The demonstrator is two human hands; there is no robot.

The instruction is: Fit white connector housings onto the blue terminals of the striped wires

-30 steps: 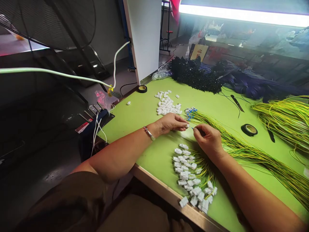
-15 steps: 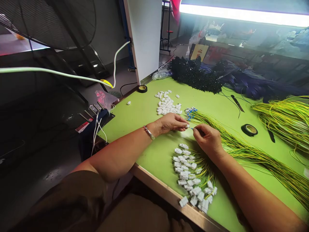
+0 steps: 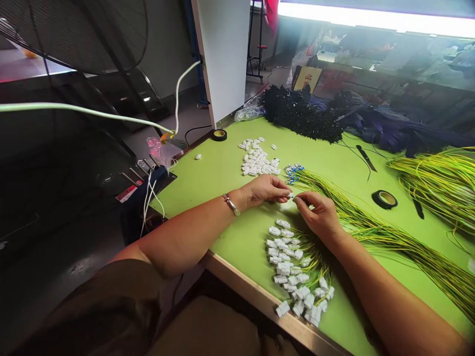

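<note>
My left hand (image 3: pixel 267 190) pinches a small white connector housing (image 3: pixel 290 195) between thumb and fingertips. Right up against it, my right hand (image 3: pixel 318 211) is closed on a wire whose blue terminal end meets the housing; most of that wire is hidden by the fingers. Just below my hands lies a bunch of finished-looking white connectors (image 3: pixel 284 268) on yellow-green wires. Beyond my left hand is a pile of loose white housings (image 3: pixel 256 160). A long bundle of yellow-green wires (image 3: pixel 401 242) with blue terminals (image 3: pixel 294 173) runs beside my right hand.
Black tape rolls (image 3: pixel 385 199) lie at right and at the far left corner. A dark blade-like tool (image 3: pixel 366 158) rests near coiled yellow-green wires (image 3: pixel 441 183). Dark connectors and cables (image 3: pixel 300 113) fill the back. A white cable (image 3: pixel 92 112) hangs across the left.
My right hand has moved slightly left, bringing the blue terminal from just apart to the housing's end. My left hand keeps its pinch.
</note>
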